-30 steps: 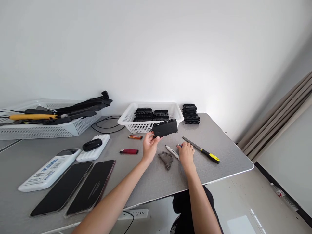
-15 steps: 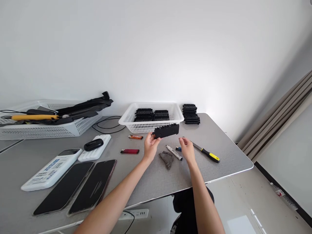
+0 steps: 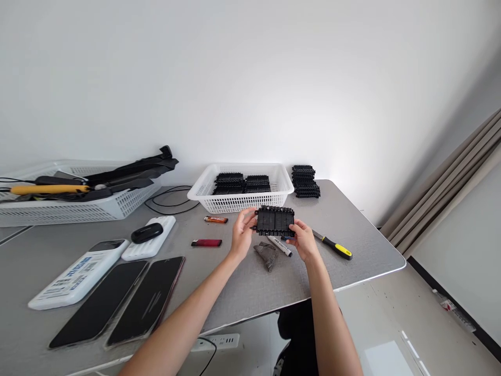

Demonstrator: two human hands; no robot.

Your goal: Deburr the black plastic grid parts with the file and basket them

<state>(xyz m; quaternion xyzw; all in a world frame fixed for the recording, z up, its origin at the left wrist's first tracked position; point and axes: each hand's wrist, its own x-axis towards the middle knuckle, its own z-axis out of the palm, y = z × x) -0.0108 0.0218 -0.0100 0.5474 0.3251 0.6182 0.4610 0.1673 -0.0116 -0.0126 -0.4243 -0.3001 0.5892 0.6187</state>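
Note:
A flat black plastic part (image 3: pixel 275 221), with rows of small knobs along its long edges, is held up over the table between my two hands. My left hand (image 3: pixel 241 232) grips its left end. On its right end my right hand (image 3: pixel 303 238) is closed, thumb on the face. Below the part lie a white marker (image 3: pixel 281 246), a crumpled grey cloth (image 3: pixel 267 255) and a mostly hidden blue lighter (image 3: pixel 287 239). To the right of my right hand is a file (image 3: pixel 337 248) with a black and yellow handle.
Behind, a white basket (image 3: pixel 240 201) holds similar black parts (image 3: pixel 229 184); a stack of them (image 3: pixel 305 181) stands beside it. Two lighters, orange (image 3: pixel 216 220) and red (image 3: pixel 206 243), lie left. Further left are two phones (image 3: pixel 99 303), power banks (image 3: pixel 78 274) and another loaded basket (image 3: pixel 102 209).
My right hand has come over from the right and taken the part's right end. The part has turned from its plain side to its ribbed face and sits slightly lower.

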